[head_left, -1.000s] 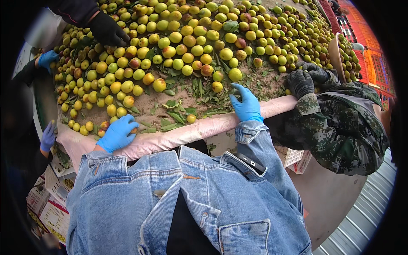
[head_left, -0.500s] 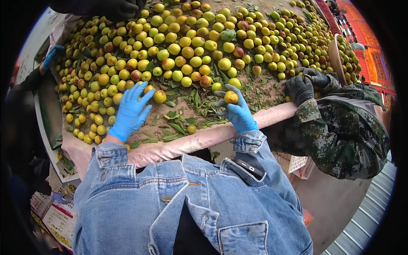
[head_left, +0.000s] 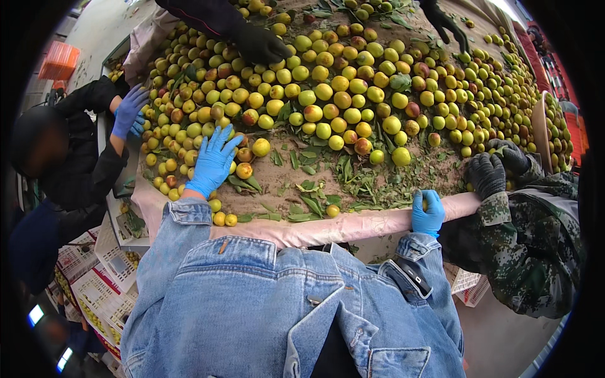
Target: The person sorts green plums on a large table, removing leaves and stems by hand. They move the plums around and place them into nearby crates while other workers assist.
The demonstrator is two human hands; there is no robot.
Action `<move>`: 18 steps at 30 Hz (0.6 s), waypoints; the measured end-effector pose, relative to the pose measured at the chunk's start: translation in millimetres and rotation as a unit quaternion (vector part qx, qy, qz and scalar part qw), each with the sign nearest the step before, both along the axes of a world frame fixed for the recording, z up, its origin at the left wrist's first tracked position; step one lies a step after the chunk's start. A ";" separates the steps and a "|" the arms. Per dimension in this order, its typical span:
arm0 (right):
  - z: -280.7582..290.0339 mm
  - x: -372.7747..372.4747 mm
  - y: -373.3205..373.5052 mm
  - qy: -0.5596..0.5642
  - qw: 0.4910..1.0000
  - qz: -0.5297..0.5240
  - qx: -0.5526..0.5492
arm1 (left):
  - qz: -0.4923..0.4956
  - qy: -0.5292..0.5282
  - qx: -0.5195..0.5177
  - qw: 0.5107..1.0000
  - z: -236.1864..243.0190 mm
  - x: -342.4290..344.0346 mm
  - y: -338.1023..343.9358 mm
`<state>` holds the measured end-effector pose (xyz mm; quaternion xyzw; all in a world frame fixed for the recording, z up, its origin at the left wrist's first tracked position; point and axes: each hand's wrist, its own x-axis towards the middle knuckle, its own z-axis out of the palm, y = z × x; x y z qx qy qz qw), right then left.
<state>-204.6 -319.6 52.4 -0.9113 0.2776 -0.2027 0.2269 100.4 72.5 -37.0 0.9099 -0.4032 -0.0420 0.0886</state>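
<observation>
Round yellow-green fruits with red blush [head_left: 342, 99], plum-like, lie heaped across a cloth-covered table. My left hand [head_left: 213, 162], in a blue glove, rests on fruits at the near left of the heap, its fingers stretched out. Just right of its fingertips sit a yellow fruit [head_left: 261, 147] and a redder one [head_left: 244, 171]. My right hand [head_left: 428, 214], gloved in blue too, is curled closed at the pink padded table edge [head_left: 353, 227]. A bit of a yellowish fruit [head_left: 425, 205] shows between its fingers; the rest is hidden.
Loose leaves [head_left: 309, 205] litter the near cloth. At right, a co-worker's dark gloves [head_left: 488, 174] reach the heap beside a tan basket [head_left: 542, 131]. Opposite, a black-gloved hand [head_left: 261, 44] touches fruits. A purple-gloved hand [head_left: 130, 110] is at left, above crates [head_left: 104, 293].
My right hand has moved right and back to the table edge, its fingers closing round the fruit. The view has shifted left. A black-gloved hand opposite now reaches farther over the fruits.
</observation>
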 end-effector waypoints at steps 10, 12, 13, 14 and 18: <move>-2.9 1.9 0.0 0.026 0.999 -0.017 -0.017 | -0.048 -0.007 -0.123 0.991 17.9 27.4 -79.3; -7.0 -1.6 -3.0 0.025 0.999 -0.022 -0.021 | -0.026 0.039 -0.026 0.999 10.8 32.6 -91.0; -6.2 -1.0 -1.1 0.028 0.999 -0.027 -0.019 | 0.004 0.102 0.034 0.994 19.4 35.9 -91.3; -6.6 -0.6 -1.2 0.023 0.999 -0.023 -0.019 | 0.020 0.114 0.031 0.993 23.8 41.4 -83.6; -4.3 3.2 -0.8 0.012 1.000 -0.015 -0.017 | 0.097 -0.010 0.016 0.995 24.0 67.8 -61.2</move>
